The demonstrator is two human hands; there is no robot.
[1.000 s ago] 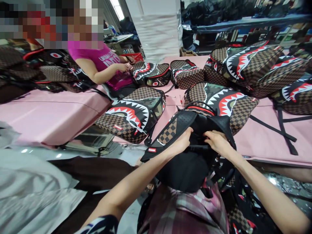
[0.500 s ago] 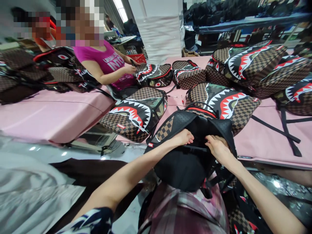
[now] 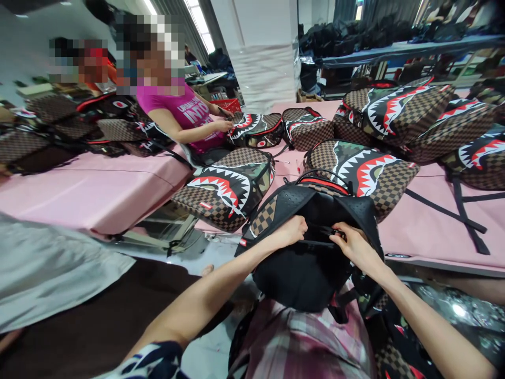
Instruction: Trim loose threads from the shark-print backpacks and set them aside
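A black backpack [image 3: 300, 279] with a checkered side panel lies across my lap and the table edge, its main opening gaping toward me. At the left of the opening, my left hand [image 3: 292, 232] is closed in a pinch; whatever its fingertips grip, perhaps lining or a thread, is too small to make out. Across from it, my right hand [image 3: 351, 243] is closed around small dark thread snips [image 3: 328, 230], whose tips point left into the bag. The two hands are a short gap apart.
Shark-mouth checkered backpacks lie on the pink table [image 3: 410, 231], one backpack [image 3: 224, 187] at left and another backpack [image 3: 363, 171] just beyond mine. A co-worker in a magenta shirt [image 3: 197, 118] handles a bag across the table. A white pillar [image 3: 262, 68] stands behind.
The snips in my right hand now show, pointing toward my left hand. My left hand has drawn slightly left and its fingers are more tightly closed. The view has tilted slightly.
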